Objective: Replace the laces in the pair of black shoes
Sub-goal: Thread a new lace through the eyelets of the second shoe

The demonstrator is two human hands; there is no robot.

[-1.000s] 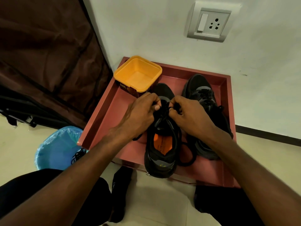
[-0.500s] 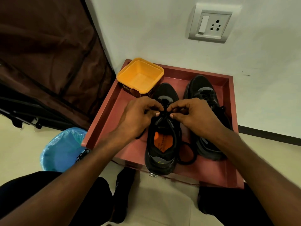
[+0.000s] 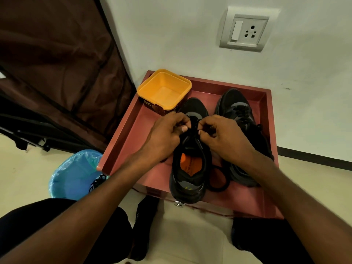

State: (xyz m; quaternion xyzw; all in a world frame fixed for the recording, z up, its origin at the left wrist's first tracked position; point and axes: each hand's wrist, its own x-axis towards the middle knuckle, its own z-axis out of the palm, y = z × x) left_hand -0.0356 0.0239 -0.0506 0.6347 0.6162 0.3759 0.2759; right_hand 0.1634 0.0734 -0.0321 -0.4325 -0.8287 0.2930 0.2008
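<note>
Two black shoes stand side by side in a reddish tray [image 3: 123, 134]. The left shoe [image 3: 190, 178] has an orange insole and its heel hangs over the tray's front edge. My left hand [image 3: 165, 138] and my right hand [image 3: 222, 138] are over its eyelets, each pinching a black lace [image 3: 194, 128] with fingertips close together. A loose loop of black lace [image 3: 219, 180] lies between the shoes. The right shoe [image 3: 238, 111] is laced and partly hidden by my right wrist.
An open yellow tub [image 3: 163, 90] stands in the tray's far left corner. A blue-lined bin [image 3: 74, 174] holding a black lace sits on the floor to the left. A dark brown fabric wardrobe stands at left, a white wall with a socket [image 3: 245, 31] behind.
My two hands have drawn a little closer together over the left shoe's eyelets, still working the lace. The shoes and tub have not moved.
</note>
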